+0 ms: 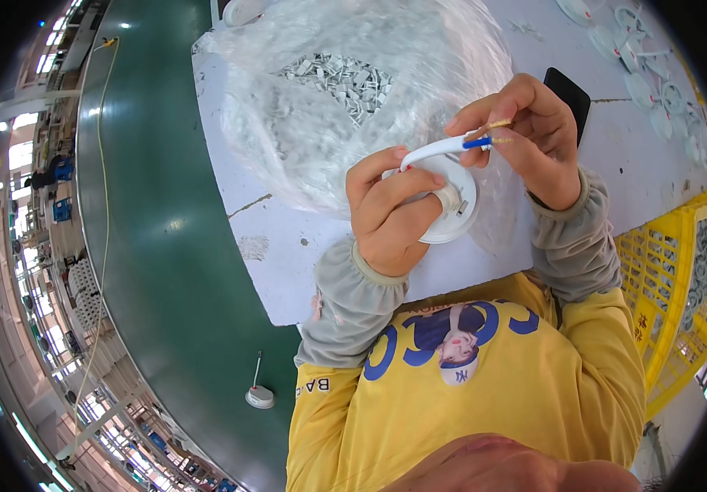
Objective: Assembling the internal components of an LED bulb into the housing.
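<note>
One clear plastic bag (263,139) of small grey-white parts (345,82) lies toward the far-left corner of the table (280,279). Above its near edge, the left hand's fingers grip a round white fitting (458,215); its white cable (433,151) arcs to the right hand (526,135), whose fingers pinch the end. Steady support and untwisted, unfrayed strands (501,140) seem advisable. Beyond the right edge, a yellow crate (657,312) contains round grey-white pieces (703,266).

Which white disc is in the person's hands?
The disc in the left hand, its cable reaching the right hand; another sits alone on the green surface, others cluster at the table's upper right.
</note>
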`<state>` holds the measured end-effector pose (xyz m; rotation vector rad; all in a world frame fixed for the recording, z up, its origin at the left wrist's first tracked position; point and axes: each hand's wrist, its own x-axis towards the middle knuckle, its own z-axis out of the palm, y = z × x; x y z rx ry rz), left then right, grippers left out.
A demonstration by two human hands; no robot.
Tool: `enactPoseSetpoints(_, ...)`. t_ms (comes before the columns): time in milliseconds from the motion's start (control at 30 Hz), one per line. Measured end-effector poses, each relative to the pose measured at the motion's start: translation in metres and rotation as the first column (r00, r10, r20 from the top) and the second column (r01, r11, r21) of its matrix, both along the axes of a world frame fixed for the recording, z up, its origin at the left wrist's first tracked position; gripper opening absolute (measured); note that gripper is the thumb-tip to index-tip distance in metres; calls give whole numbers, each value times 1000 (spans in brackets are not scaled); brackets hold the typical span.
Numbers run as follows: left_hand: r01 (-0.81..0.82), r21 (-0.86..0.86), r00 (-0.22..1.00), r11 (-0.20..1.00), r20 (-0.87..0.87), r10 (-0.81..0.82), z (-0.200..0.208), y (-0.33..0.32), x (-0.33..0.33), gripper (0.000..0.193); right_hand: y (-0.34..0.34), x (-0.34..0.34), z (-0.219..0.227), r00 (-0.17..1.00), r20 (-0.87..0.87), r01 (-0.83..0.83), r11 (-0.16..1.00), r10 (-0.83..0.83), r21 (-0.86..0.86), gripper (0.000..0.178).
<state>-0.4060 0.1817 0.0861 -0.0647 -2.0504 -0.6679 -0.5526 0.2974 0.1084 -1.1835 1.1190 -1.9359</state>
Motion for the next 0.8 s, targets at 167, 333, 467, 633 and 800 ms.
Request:
enactPoseSetpoints(167,-18,3,999,1000,-28,18,-1,-2,0,27,-4,-4,-6,993,113,-29,998,22,54,6)
enactPoseSetpoints(333,55,117,995,992,-93,-44,-1,-3,-3,30,-12,-7,-11,904,424,-130,980,54,153,15)
enactPoseSetpoints(467,37,116,988,993,-153,-19,-2,-5,-3,31,-21,-4,-14,838,545,-123,984,32,131,19)
enactPoseSetpoints(633,7,12,994,1000,-112,-6,-1,-12,1,34,-18,2,-19,972,218,-150,943,86,298,22)
enactPoseSetpoints(800,45,99,991,994,-132,-32,-5,-10,-2,36,-17,14,-16,966,205,-217,925,158,311,25)
